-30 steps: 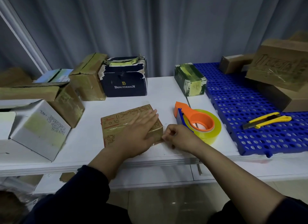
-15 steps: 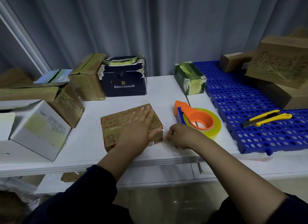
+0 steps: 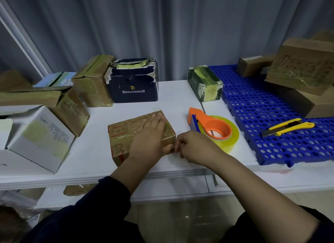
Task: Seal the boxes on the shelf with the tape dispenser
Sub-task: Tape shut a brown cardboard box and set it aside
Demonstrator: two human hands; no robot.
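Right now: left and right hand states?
Left hand: open, flat on the patterned box.
Right hand: fingers curled at the box's corner; any pinch cannot be told.

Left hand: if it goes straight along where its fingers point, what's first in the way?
Probably nothing near. The left hand lies flat on the brown box, fingers pointing away and slightly right. Beyond is bare shelf, the gap between navy box and green box. Depth unclear.
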